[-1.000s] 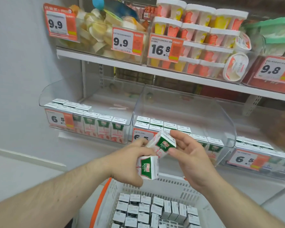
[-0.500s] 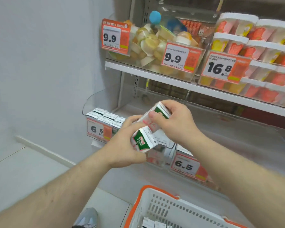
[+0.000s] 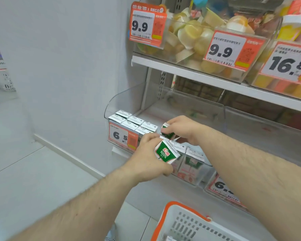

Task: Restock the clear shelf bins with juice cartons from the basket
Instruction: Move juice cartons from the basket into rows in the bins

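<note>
Since the earlier frame both hands have dropped to the bin (image 3: 163, 105) at centre — right hand (image 3: 182, 129) pinching one carton (image 3: 167, 132) inside, left hand (image 3: 146, 157) gripping another carton (image 3: 165, 153) at the front wall. Basket (image 3: 179, 221) lower right.

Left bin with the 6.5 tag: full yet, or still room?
Still room. In the left bin, cartons fill only the front rows; the floor behind is bare. The right hand is over it with another carton.

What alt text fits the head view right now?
Each hand holds a juice carton at the clear shelf bin: the right hand lowers one in, the left hand holds another in front. A white basket sits below.
</note>
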`<state>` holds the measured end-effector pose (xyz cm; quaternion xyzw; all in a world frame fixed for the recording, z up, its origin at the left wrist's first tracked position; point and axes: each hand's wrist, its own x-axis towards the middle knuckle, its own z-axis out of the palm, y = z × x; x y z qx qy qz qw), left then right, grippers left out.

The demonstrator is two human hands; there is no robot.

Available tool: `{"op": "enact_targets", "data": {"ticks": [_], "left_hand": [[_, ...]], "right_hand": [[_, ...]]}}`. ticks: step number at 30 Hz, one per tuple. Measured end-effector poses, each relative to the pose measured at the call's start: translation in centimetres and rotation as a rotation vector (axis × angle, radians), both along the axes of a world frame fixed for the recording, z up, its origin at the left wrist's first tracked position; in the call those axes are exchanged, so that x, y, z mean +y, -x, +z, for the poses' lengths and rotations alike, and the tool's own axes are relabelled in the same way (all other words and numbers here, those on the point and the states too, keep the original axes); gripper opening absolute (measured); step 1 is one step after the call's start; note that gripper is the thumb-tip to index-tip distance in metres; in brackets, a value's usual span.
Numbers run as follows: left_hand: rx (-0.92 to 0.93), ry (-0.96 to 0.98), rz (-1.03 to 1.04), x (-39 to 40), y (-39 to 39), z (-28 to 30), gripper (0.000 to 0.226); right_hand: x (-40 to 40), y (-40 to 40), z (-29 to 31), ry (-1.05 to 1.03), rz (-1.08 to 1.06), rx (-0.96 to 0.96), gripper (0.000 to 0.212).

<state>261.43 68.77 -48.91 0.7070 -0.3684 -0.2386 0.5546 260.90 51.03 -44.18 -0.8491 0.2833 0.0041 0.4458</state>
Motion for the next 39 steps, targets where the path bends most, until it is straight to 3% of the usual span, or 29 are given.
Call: {"op": "enact_targets", "data": {"ticks": [4, 6, 10, 14, 16, 19, 22, 25, 28, 32, 34, 37, 39], "left_hand": [[0.002, -0.066, -0.046, 0.0, -0.1, -0.3, 0.041], [0.017, -0.077, -0.051, 0.1, -0.2, -0.3, 0.041], [0.014, -0.078, -0.048, 0.1, -0.1, -0.2, 0.039], [0.043, -0.053, -0.034, -0.1, -0.1, -0.2, 0.045], [0.071, -0.03, -0.037, -0.1, -0.1, 0.0, 0.054], [-0.004, 0.01, -0.062, 0.3, 0.4, 0.6, 0.057], [-0.143, 0.121, -0.063, 0.7, 1.0, 1.2, 0.057], [-0.061, 0.262, -0.066, 1.1, 1.5, 1.9, 0.048], [0.046, 0.378, -0.066, 1.0, 1.9, 2.5, 0.048], [0.054, 0.421, -0.05, 0.4, 2.3, 2.6, 0.051], [0.023, 0.412, -0.056, 0.0, 2.7, 2.6, 0.051], [-0.077, 0.373, 0.005, -0.6, 3.3, 2.6, 0.054], [-0.12, 0.342, 0.064, -0.9, 3.6, 2.6, 0.058]], "right_hand": [[-0.5, -0.3, -0.1, -0.362, -0.065, -0.016, 0.015], [-0.6, -0.5, -0.6, -0.368, -0.081, -0.004, 0.021], [-0.4, -0.8, -1.4, -0.206, -0.071, 0.086, 0.013], [-0.8, -1.1, -1.7, -0.128, -0.02, 0.154, 0.034], [-0.7, -1.0, -1.5, 0.008, 0.026, 0.165, 0.029], [0.1, -0.4, -0.5, 0.189, 0.054, 0.111, 0.02], [0.9, 0.8, 1.1, 0.492, 0.007, -0.056, 0.034], [2.6, 3.9, 3.3, 0.274, -0.156, -0.452, 0.016], [4.4, 8.0, 4.9, 0.112, -0.151, -0.604, 0.023], [6.2, 12.0, 5.6, 0.088, -0.057, -0.569, 0.021], [6.9, 12.8, 5.9, 0.188, 0.041, -0.481, 0.017], [8.0, 13.0, 5.6, 0.438, 0.125, -0.293, 0.034], [8.6, 12.8, 5.4, 0.554, 0.123, -0.285, 0.031]]}}
